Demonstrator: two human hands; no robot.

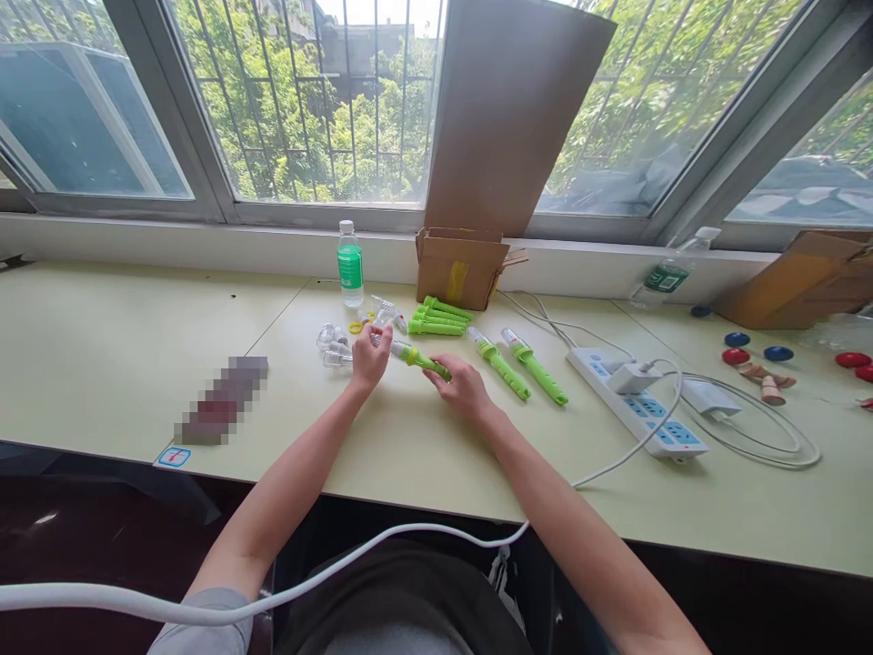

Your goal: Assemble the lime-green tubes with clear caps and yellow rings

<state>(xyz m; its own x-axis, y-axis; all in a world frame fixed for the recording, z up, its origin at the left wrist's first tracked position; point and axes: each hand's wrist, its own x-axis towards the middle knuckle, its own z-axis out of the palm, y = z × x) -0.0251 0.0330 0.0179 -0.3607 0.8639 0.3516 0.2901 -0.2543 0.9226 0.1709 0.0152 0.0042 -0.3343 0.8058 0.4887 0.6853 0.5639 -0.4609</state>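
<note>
Between my hands, above the table, lies a green stick-like piece (417, 357) with a yellow ring and a clear tube at its left end. My right hand (460, 384) is closed round its green right end. My left hand (372, 357) pinches the clear tube end. Just behind my left hand are clear plastic pieces (334, 350) and yellow rings (356, 326). Several bare green handles (437, 326) lie in a group behind the held piece. Two green sticks with clear tops (536, 366) rest to the right of my right hand.
A water bottle (350, 264) and a cardboard box (458, 266) stand at the back. To the right lie a white power strip (641, 405) with chargers and looped cables, and red and blue balls (737, 340). A white cable (382, 546) crosses in front of me.
</note>
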